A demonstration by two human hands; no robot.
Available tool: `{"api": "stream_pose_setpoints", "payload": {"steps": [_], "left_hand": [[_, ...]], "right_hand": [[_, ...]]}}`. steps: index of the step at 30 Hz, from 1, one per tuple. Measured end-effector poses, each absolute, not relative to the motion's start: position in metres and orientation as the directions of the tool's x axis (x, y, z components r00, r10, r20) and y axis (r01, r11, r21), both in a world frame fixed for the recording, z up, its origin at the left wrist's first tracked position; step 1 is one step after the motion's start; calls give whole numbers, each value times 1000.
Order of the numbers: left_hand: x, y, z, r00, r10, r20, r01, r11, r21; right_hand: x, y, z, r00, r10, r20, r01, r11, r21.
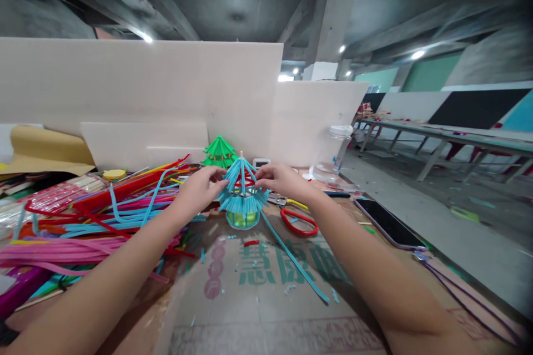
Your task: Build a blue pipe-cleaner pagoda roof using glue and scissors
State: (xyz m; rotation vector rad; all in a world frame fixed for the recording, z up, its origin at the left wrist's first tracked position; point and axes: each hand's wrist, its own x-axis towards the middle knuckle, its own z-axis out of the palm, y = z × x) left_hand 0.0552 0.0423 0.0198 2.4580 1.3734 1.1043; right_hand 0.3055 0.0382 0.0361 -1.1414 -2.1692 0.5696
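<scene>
blue pavilion model stands near the far edge of the cardboard surface. left hand and right hand curl at opposite roof slopes; whether they pinch the strips, i cannot tell. light, even pressure should best keep the wooden tip upright.

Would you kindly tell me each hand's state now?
Left hand: partly curled, at the left side of the blue model; grip unclear.
Right hand: partly curled, at its right side; grip unclear.
</scene>
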Motion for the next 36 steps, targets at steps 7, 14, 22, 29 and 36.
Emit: {"api": "stream_pose_setpoints", "payload": {"steps": [7,14,22,29,36], "left_hand": [[52,43,20,305,792,529,680,-570,461],[50,38,27,303,793,528,674,-570,470],[32,34,47,281,796,537,759,-527,383],[31,43,38,381,825,418,662,-559,500],[48,37,31,397,824,403,573,-566,592]], "right_hand": [[299,27,44,-407,830,380,491,550,-676],[318,19,67,-343,830,440,506,558,-658],[319,0,86,-266,832,486,565,543,-621],[303,7,65,-331,836,437,755,513,-409],[306,30,47,-368,850,377,752,511,-416]]}}
